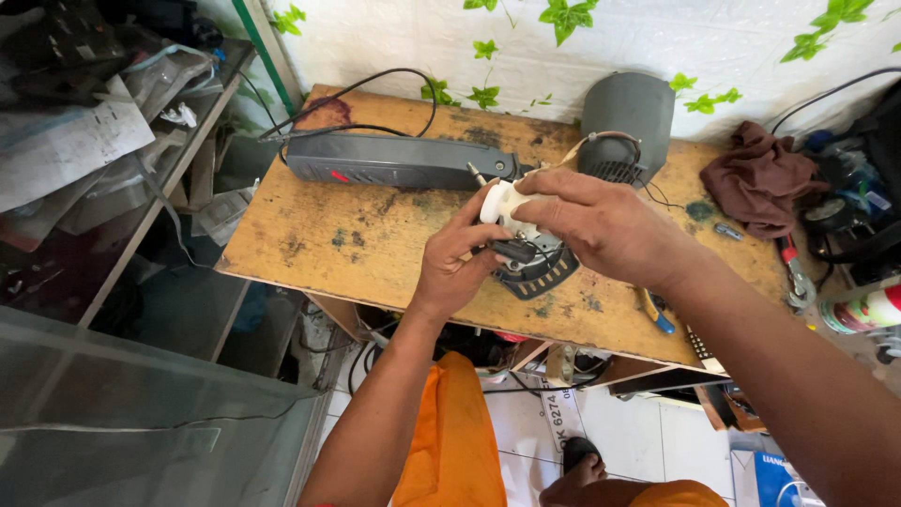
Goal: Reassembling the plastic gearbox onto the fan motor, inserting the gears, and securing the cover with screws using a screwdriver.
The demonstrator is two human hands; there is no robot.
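Note:
Both hands meet over the middle of a worn wooden table [310, 239]. My left hand [455, 263] grips a small motor assembly [535, 263] with a black round base and wires, holding it from below. My right hand [591, 221] comes over the top, its fingers closed on the white plastic part [497, 202] at the assembly's upper end. A long dark grey fan housing [394, 161] lies just behind the hands. A grey rounded motor cover [627, 127] stands beside it.
A brown rag [760, 178], pliers with red handles [793, 272], a blue-handled tool [657, 314] and a small screw [727, 230] lie on the table's right. Black cables [375, 80] loop at the back. Cluttered shelves [103, 122] stand at left. A glass panel [141, 404] is lower left.

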